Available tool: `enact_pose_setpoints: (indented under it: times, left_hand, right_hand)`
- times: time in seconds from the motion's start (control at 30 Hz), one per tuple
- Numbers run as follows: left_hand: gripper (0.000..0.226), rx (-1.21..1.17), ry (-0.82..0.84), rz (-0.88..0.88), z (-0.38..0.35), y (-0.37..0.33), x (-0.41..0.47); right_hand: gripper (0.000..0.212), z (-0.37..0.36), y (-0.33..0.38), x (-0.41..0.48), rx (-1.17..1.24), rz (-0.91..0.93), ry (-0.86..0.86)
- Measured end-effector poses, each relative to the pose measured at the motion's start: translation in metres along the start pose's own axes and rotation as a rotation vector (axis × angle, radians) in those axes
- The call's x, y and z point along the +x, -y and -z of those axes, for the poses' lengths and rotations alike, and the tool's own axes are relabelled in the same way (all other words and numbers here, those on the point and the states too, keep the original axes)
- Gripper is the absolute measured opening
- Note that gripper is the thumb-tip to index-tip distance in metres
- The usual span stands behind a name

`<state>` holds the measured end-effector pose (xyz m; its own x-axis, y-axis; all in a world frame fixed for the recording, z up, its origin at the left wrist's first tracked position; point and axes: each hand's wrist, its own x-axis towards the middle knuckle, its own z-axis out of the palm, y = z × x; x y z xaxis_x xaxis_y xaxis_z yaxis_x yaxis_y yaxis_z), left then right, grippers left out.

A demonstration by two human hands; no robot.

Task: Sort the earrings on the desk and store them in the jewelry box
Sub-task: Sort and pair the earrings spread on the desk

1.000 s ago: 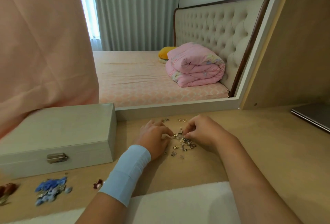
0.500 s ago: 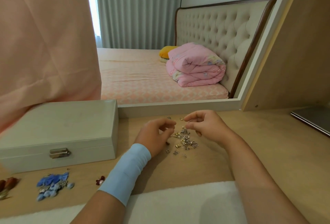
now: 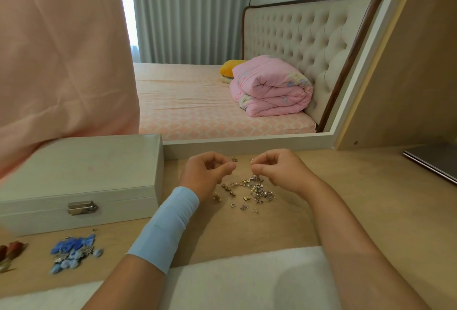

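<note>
A heap of small silver and gold earrings (image 3: 252, 191) lies on the wooden desk between my hands. My left hand (image 3: 206, 173), with a blue band on its wrist, hovers just left of the heap, thumb tip against curled fingers; what it holds is hidden. My right hand (image 3: 279, 171) is raised at the heap's upper right, and its thumb and forefinger pinch an earring that hangs onto the top of the heap. Two stray earrings (image 3: 234, 160) lie near the mirror. The white jewelry box (image 3: 81, 161) stands at the left, lid down and latch fastened.
A blue earring cluster (image 3: 74, 253) and some red pieces (image 3: 12, 250) lie in front of the box. A white padded edge (image 3: 235, 280) runs along the desk front. A grey flat device (image 3: 435, 161) lies at the far right. The mirror frame (image 3: 247, 142) borders the back.
Both hands have lifted off the heap, where they were picking one second ago, and moved slightly apart. The heap is a little more spread out.
</note>
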<state>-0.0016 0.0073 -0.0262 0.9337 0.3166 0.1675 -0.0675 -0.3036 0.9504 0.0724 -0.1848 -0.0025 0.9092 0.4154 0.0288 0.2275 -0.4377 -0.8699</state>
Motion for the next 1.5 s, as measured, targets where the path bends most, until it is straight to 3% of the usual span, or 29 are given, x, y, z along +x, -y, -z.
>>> enact_pose_setpoints:
  times: [0.1,0.2,0.37,0.57,0.7,0.8,0.9,1.13,1.33,1.5]
  left_hand:
    - [0.007,0.104,-0.042,-0.009,0.008,0.004,0.003]
    - [0.005,0.275,-0.049,-0.007,0.011,0.010,0.006]
    - [0.014,0.587,0.139,-0.006,0.009,0.014,0.003]
    - [0.015,0.540,0.321,-0.012,-0.001,0.005,-0.001]
    - [0.012,0.499,0.091,-0.043,0.007,0.004,0.002]
    - [0.009,0.658,-0.044,-0.036,0.018,0.008,0.005]
    - [0.013,0.777,0.019,0.028,0.019,0.014,0.006]
    - [0.038,0.730,0.035,0.069,0.023,0.020,0.012]
    - [0.017,0.742,0.088,0.061,0.022,0.026,0.014]
    - [0.016,0.745,-0.021,0.054,0.016,0.029,0.017]
  right_hand:
    - [0.003,0.011,-0.012,0.000,-0.266,-0.077,0.078]
    - [0.003,0.010,-0.016,-0.001,-0.365,-0.134,0.117]
    - [0.008,0.008,-0.011,0.001,-0.470,-0.130,0.165]
    - [0.004,0.013,-0.011,0.000,-0.479,-0.133,0.183]
    - [0.008,0.016,-0.007,-0.002,-0.400,-0.106,0.153]
    - [0.008,0.016,-0.005,-0.002,-0.289,-0.071,0.124]
    - [0.007,0.008,-0.007,0.001,-0.245,-0.016,0.086]
    - [0.017,-0.001,-0.012,0.004,-0.165,0.016,0.086]
    - [0.017,-0.005,-0.002,0.009,-0.170,0.050,0.036]
    - [0.020,-0.019,0.005,0.028,-0.278,0.049,0.038]
